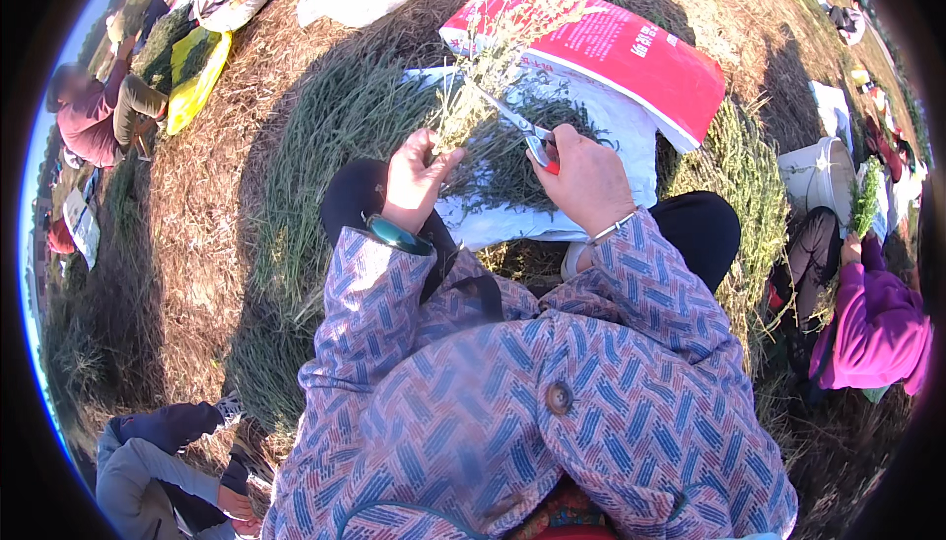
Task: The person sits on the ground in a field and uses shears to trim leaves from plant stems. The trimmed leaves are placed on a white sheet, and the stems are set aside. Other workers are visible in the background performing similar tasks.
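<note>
Cutting green stalks over my lap
My left hand (414,177) grips the stalk bunch (483,77) — my right hand (583,177), just beside, clamps red-handled scissors (532,138).

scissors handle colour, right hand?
Red, on the scissors in the right hand; head view.

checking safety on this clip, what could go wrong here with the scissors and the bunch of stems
1. The scissors in the right hand cut close above the left hand, which grips the plant bunch; a slip might nick its fingers.
2. Cut pieces could miss the white sheet and drop into the surrounding grass.
</note>
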Demonstrator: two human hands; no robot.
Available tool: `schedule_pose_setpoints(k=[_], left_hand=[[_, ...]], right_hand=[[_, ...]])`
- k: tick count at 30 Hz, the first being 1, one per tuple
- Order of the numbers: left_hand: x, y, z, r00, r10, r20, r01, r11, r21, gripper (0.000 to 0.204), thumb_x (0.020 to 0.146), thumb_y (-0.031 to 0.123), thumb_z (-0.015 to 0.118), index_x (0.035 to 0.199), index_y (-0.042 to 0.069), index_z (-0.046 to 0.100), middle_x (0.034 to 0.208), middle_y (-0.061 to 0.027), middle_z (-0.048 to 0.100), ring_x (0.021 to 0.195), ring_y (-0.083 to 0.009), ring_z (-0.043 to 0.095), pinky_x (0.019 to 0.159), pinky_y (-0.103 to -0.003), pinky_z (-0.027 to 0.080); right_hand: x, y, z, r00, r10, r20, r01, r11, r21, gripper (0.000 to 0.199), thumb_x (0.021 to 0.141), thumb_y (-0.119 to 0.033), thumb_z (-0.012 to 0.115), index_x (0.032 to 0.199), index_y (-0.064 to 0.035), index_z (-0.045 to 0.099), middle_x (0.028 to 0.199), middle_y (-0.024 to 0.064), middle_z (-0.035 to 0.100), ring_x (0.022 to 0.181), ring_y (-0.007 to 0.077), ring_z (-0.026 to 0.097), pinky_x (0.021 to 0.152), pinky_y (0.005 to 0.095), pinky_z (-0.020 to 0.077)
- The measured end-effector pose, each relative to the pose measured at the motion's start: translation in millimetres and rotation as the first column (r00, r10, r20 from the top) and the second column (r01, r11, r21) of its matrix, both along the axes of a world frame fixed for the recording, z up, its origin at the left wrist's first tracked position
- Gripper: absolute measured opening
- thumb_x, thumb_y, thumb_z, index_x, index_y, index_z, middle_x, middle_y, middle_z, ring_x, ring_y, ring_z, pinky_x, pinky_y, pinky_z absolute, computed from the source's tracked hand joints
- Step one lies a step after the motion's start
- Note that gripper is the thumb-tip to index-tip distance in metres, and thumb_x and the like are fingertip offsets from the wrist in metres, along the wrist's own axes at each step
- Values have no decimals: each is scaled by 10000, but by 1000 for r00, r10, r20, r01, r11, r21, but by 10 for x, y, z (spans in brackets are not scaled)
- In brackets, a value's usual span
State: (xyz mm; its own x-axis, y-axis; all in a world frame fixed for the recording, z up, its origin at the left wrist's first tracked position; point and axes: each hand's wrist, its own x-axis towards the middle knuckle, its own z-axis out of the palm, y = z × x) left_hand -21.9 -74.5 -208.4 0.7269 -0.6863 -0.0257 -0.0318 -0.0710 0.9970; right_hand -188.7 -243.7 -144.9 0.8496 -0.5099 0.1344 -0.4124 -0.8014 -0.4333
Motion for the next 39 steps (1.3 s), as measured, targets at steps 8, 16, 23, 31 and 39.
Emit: schedule_pose_setpoints(k=[8, 16, 23, 31, 39], left_hand=[[-53, 15, 61, 996, 0, -85, -6, 997, -75, 213, 867, 21, 696, 888, 91, 496, 720, 45, 523, 605, -31, 465, 539, -188, 388], [-54, 22, 42, 1000, -10, -22, 8, 997, -81, 197, 867, 12, 693, 884, 85, 510, 721, 44, 538, 602, -28, 451, 537, -186, 375], [-43, 35, 23, 997, -26, -70, 19, 994, -107, 201, 871, -2, 678, 903, 91, 503, 729, 50, 523, 608, -24, 450, 540, -181, 373], [-41, 48, 35, 998, -60, -1, 59, 996, -64, 118, 907, -7, 618, 912, 76, 534, 784, 30, 593, 588, -15, 442, 528, -173, 359], [-40, 44, 27, 996, -73, -56, 66, 991, -116, 117, 911, 3, 619, 921, 82, 533, 787, 27, 604, 581, -8, 439, 499, -163, 339]], right_hand=[[-239, -314, -12, 965, -200, 167, 36, 736, 677, 436, 893, -420, 640, 908, 13, 598, 662, 145, 590, 647, 365, 606, 631, 409, 480], [-141, -293, 25, 995, 9, 102, -48, 919, 391, 461, 885, -438, 634, 932, 17, 574, 776, 211, 601, 773, 394, 614, 703, 448, 469], [-82, -314, 190, 999, -29, 43, 16, 961, 276, 444, 877, -422, 641, 897, 15, 564, 781, 225, 616, 785, 418, 617, 703, 471, 471], [-101, -449, 263, 998, -52, 47, 48, 995, 82, 411, 871, -413, 645, 856, -10, 567, 791, 195, 644, 776, 386, 635, 693, 466, 483], [-195, -703, 190, 964, -227, 140, 167, 923, 348, 441, 884, -417, 633, 948, 19, 623, 768, 170, 651, 749, 359, 641, 691, 438, 481]])
